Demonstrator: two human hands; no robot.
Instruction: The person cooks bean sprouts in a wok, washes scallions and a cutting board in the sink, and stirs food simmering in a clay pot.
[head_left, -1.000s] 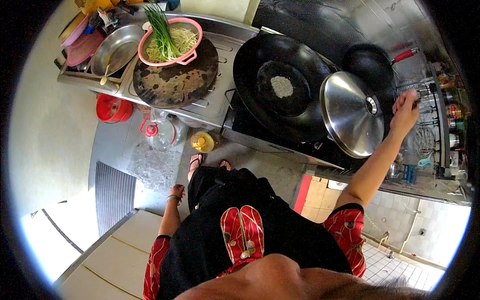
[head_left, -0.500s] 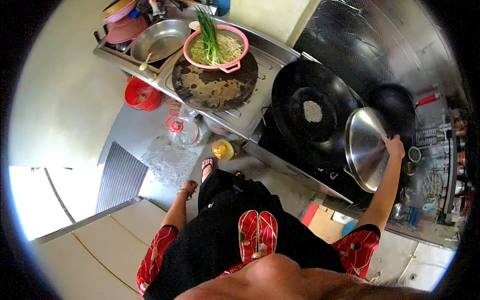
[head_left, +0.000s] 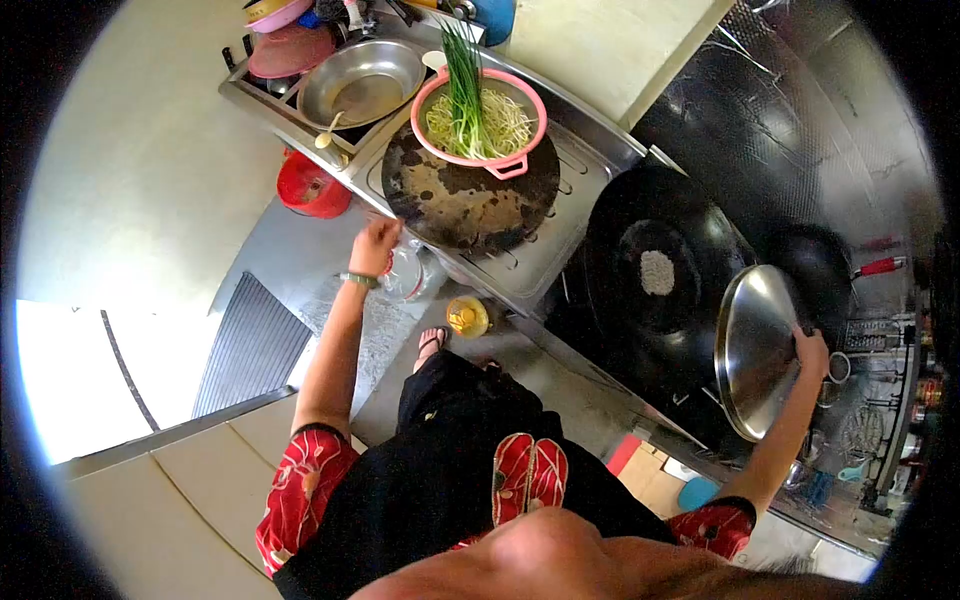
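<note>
Gripped at its outer side by the right hand (head_left: 811, 353), with fingers closed around the edge region, the steel lid (head_left: 760, 350) is held tilted beside the large black wok (head_left: 640, 335); whether the wok's rim is touched by it cannot be told. A pale patch (head_left: 657, 272) is seen at the wok's bottom. Beyond the lid, the smaller dark pan (head_left: 805, 262) is placed near the metal-lined wall, its red handle (head_left: 880, 267) pointed away from the wok. Past the right hand, a small round strainer (head_left: 838, 368) is seen among utensils. On the wok's other side, the steel counter (head_left: 590, 190) is occupied by a round, stained board (head_left: 455, 208), on which a pink-rimmed colander (head_left: 541, 128) is set. Long green stalks (head_left: 464, 105) and pale sprouts (head_left: 508, 125) are contained in the colander, the stalks extended over its rim. Farther along, a wide metal pan (head_left: 350, 85) is shown, with a light-coloured spoon (head_left: 328, 135) near its lower edge. The left hand (head_left: 376, 245) is raised near the counter's front edge, fingers curled; whether anything is held cannot be told. Below, a clear bottle (head_left: 405, 275), a yellow container (head_left: 467, 316) and a red bucket (head_left: 312, 190) are seen.
</note>
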